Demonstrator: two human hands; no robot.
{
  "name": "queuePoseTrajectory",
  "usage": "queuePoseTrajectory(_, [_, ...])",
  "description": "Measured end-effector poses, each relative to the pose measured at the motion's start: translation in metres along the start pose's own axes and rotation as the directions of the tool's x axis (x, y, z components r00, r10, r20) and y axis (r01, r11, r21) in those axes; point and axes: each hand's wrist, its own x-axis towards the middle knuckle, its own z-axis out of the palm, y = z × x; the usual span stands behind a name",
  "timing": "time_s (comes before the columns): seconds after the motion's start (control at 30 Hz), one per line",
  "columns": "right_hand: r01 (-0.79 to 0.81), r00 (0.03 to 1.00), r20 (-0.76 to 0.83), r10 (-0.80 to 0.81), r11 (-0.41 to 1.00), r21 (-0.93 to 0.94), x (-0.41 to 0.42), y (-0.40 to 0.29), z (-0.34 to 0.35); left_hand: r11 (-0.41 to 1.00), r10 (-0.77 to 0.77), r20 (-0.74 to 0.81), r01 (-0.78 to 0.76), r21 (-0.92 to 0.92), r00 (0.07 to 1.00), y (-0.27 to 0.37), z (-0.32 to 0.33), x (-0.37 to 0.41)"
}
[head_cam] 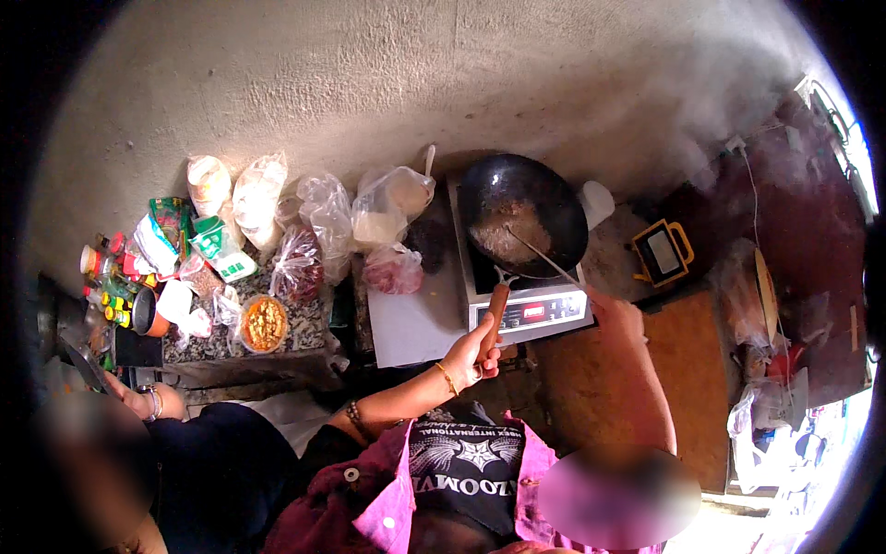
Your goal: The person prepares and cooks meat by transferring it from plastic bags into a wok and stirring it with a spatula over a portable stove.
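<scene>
A black wok (564,201) with a browned, crumbly food (516,225) in it sits tilted on an induction cooker (529,311). My left hand (474,350) is closed around the wok's wooden handle (495,311). With its fingers blurred, my right hand (609,311) holds the end of a thin utensil (547,260), whose far end reaches into the food. Steam drifts up at the right along the wall. Left of the cooker, on a white board (408,332), lies a plastic bag of reddish meat (393,269).
Seasoning bottles, bagged ingredients and a bowl of yellow-red food (264,324) crowd the stone counter (242,361) at left. Another person's hand (128,398) holds a dark flat object there. A white container (597,204) and a yellow-black work lamp (662,253) stand right of the wok.
</scene>
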Motion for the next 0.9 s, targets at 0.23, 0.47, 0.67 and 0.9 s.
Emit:
queuePoseTrajectory(0.23, [-0.054, 0.998, -0.022, 0.052, 0.995, -0.089, -0.049, 0.012, -0.109, 1.0, 0.009, 0.028, -0.01, 0.016, 1.0, 0.001, -0.001, 0.001])
queuePoseTrajectory(0.47, [-0.066, 0.992, 0.105, 0.077, 0.993, -0.102, -0.065, 0.048, -0.093, 1.0, -0.019, 0.046, 0.019, 0.006, 0.999, -0.001, 0.002, 0.002])
queuePoseTrajectory(0.67, [-0.057, 0.998, -0.031, 0.058, 0.998, 0.017, -0.025, 0.015, 0.01, 0.999, -0.038, 0.007, 0.038, 0.027, 0.999, -0.001, 0.006, 0.003])
queuePoseTrajectory(0.9, [-0.117, 0.991, -0.082, 0.105, 0.981, -0.154, 0.01, -0.001, 0.07, 1.0, -0.011, 0.032, 0.011, 0.015, 0.999, 0.002, 0.006, -0.001])
